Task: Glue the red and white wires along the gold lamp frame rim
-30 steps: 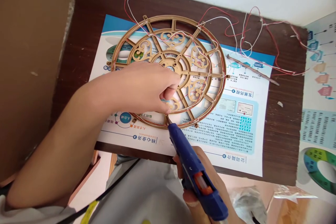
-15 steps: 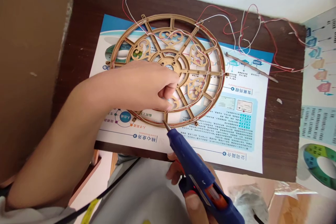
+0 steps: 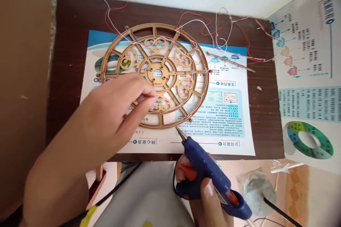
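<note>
A round gold openwork frame [image 3: 173,75] with rings, spokes and scroll ornaments lies flat on a printed sheet. Thin red and white wires [image 3: 192,88] run along its rings. My left hand [image 3: 119,103] hovers over the lower left of the frame, thumb and forefinger pinched together; whatever is between them, if anything, is too small to make out. My right hand [image 3: 210,198] grips a blue hot glue gun [image 3: 206,163] with an orange trigger. Its metal nozzle points up and left, just outside the lower rim of the frame.
The printed sheet [image 3: 213,142] covers much of a dark brown tabletop [image 3: 71,17]. Loose wires [image 3: 237,25] trail over the back and right, near a thin stick [image 3: 231,62]. White walls close off the back and right. A plastic bag [image 3: 257,191] lies below the table.
The glue gun's nozzle has drawn away from the lower rim, to the right. My left hand has shifted left, uncovering the frame's hub. The whole view has also shifted.
</note>
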`<state>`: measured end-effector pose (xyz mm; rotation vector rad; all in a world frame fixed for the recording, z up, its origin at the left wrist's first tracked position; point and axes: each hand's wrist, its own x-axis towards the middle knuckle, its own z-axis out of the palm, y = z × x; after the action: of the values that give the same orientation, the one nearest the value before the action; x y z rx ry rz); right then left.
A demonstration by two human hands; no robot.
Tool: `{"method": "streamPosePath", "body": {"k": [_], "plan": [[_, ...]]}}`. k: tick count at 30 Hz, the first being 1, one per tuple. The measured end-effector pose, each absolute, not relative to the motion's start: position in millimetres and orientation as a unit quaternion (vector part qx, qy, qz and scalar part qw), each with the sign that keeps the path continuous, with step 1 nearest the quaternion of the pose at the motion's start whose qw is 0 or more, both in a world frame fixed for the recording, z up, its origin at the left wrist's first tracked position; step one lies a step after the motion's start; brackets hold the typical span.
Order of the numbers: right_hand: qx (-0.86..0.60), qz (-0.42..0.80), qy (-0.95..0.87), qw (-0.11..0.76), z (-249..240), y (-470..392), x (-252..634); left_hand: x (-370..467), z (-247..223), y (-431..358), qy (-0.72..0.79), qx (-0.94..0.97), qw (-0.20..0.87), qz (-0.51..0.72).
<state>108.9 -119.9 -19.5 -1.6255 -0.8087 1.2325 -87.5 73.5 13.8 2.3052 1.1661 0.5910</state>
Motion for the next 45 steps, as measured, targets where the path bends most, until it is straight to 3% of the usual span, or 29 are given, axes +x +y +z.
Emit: {"method": "streamPosePath", "body": {"k": [3, 7, 13, 20, 29, 35, 45], "plan": [[-0.65, 0.537, -0.232, 0.486, -31.1, -124.7, 98.0, -93.3, 0.4, 51.5, 0.45, 0.837, 0.195, 0.244], [-0.65, 0.506, -0.262, 0.503, -34.1, -117.9, 88.8, -100.2, -20.3, 38.0, 0.449, 0.842, 0.164, 0.249], [-0.679, 0.402, -0.448, 0.42, -26.2, -107.9, 113.2, -101.2, -35.3, 36.8, 0.403, 0.868, 0.185, 0.223], [-0.666, 0.372, -0.56, 0.324, -15.0, -102.8, 135.8, -97.0, -41.8, 34.3, 0.378, 0.886, 0.16, 0.217], [-0.663, 0.377, -0.566, 0.313, -15.6, -92.2, 117.3, -97.1, -40.5, 34.7, 0.384, 0.888, 0.155, 0.201], [-0.729, 0.367, -0.522, 0.249, -8.9, -89.8, 110.2, -95.6, -38.5, 34.2, 0.397, 0.882, 0.16, 0.194], [-0.7, 0.406, -0.518, 0.277, -12.6, -88.6, 111.8, -95.3, -36.7, 35.3, 0.394, 0.883, 0.172, 0.188]]}}
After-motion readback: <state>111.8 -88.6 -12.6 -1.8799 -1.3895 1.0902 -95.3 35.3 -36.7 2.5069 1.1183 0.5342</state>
